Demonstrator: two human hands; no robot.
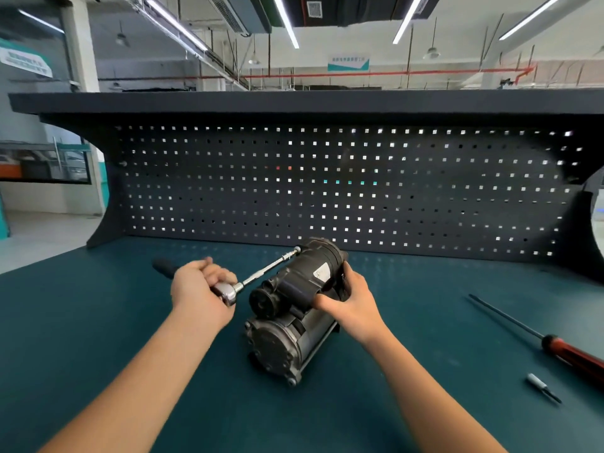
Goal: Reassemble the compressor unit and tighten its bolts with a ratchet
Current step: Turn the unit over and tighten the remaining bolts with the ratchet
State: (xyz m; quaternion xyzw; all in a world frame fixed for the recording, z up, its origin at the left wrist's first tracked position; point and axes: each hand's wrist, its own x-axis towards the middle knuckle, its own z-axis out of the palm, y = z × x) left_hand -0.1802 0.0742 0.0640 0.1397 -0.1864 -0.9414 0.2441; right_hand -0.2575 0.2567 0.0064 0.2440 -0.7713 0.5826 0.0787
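Observation:
The dark compressor unit (294, 308) lies on its side in the middle of the green bench, its round end cap toward me. My right hand (349, 299) grips its black upper cylinder from the right side. My left hand (199, 286) holds the chrome ratchet (225, 291) around its head, the black handle sticking out to the left behind the hand. A long extension bar (268, 267) runs from the ratchet head up and right to a bolt at the far top of the compressor (296, 249).
A red-handled screwdriver (568, 353) lies on the bench mat (98, 322) at the right, with a small metal bit (542, 390) just in front of it. A dark pegboard back panel (327, 184) closes off the bench behind the compressor.

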